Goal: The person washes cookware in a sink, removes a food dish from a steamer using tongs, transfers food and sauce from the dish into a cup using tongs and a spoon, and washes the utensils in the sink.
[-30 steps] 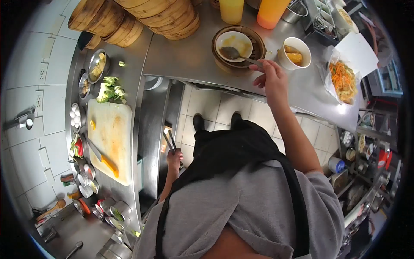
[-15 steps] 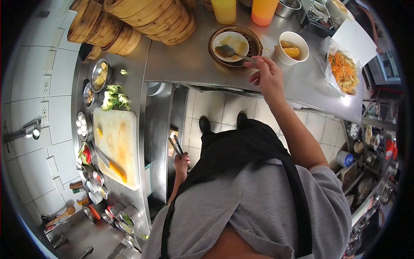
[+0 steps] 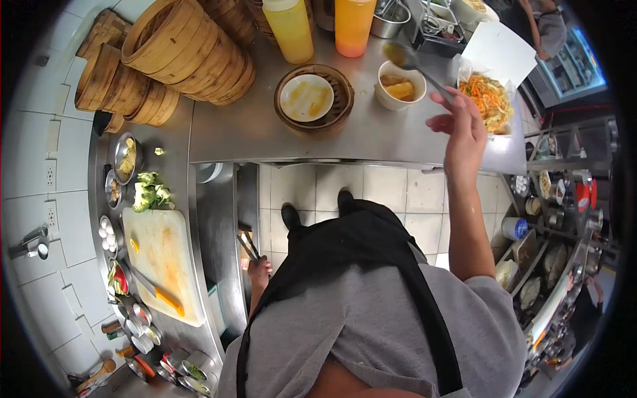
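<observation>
My right hand grips the handle of a metal spoon, whose bowl hangs above the back of a white paper cup with yellow-brown food inside. Left of the cup, a small white plate smeared with sauce sits in a round bamboo steamer. A takeout box of shredded carrot and noodles lies just beyond my right hand. Down at my side, my left hand is closed on metal tongs.
Stacked bamboo steamers and two squeeze bottles stand at the back. The left counter holds a cutting board with a yellow-handled knife, broccoli and ingredient bowls. Another person is at the upper right.
My right hand has moved the spoon right, away from the small plate, to over the paper cup. My left hand still holds the tongs. The view has shifted.
</observation>
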A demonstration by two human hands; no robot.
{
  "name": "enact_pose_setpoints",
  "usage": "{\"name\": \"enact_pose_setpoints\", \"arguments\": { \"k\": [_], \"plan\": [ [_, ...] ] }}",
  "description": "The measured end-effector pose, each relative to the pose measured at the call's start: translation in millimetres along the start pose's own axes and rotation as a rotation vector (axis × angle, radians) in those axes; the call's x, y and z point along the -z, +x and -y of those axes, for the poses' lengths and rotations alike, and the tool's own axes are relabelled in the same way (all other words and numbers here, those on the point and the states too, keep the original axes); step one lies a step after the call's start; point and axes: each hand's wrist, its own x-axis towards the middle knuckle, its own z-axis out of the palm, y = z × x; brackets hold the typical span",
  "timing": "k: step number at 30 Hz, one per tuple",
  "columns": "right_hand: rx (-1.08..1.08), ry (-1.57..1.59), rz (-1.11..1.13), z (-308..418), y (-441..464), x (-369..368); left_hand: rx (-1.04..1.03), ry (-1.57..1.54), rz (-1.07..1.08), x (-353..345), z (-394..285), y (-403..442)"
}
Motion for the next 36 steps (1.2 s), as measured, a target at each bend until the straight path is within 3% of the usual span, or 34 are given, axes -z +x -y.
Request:
{"name": "enact_pose_setpoints", "arguments": {
  "k": [4,6,11,13,14,17,22,23,25,31,36],
  "plan": [
    [0.280,-0.373,-0.001,-31.2,-3.2,20.2,0.020,-0.020,-0.019,-5.7,-1.4,10.1],
    [0.525,-1.085,0.130,-43.3,-3.7,27.1,-0.022,-0.049,0.009,-7.8,-3.5,17.6],
    [0.411,-0.724,0.027,-39.1,-12.1,24.7,-0.078,-0.072,0.105,-0.6,7.8,44.8],
    [0.109,-0.320,-0.051,-40.1,-5.9,25.0,-0.072,-0.107,0.100,-1.9,4.3,38.1],
    [0.116,-0.314,-0.021,-38.2,-2.4,26.7,-0.065,-0.130,0.079,-2.2,4.5,33.9],
    [-0.191,0.159,-0.050,-29.4,3.6,24.5,-0.071,-0.041,0.012,-3.8,-6.6,7.9],
    [-0.370,0.559,0.239,-60.0,9.2,18.4,0.058,-0.163,-0.038,10.2,44.7,-3.4],
    [-0.428,0.586,0.295,-64.0,8.8,8.7,0.080,-0.108,-0.096,7.1,12.2,-37.2],
    [-0.484,0.610,0.393,-70.1,4.4,-18.3,0.133,0.069,-0.199,13.8,30.7,-53.5],
    [-0.602,0.622,0.798,-84.7,-9.3,-114.3,0.251,0.042,-0.360,29.0,59.1,-133.0],
    [-0.612,0.504,0.813,-48.2,-64.4,-174.3,0.330,0.008,-0.388,37.1,100.1,-168.0]
  ]
}}
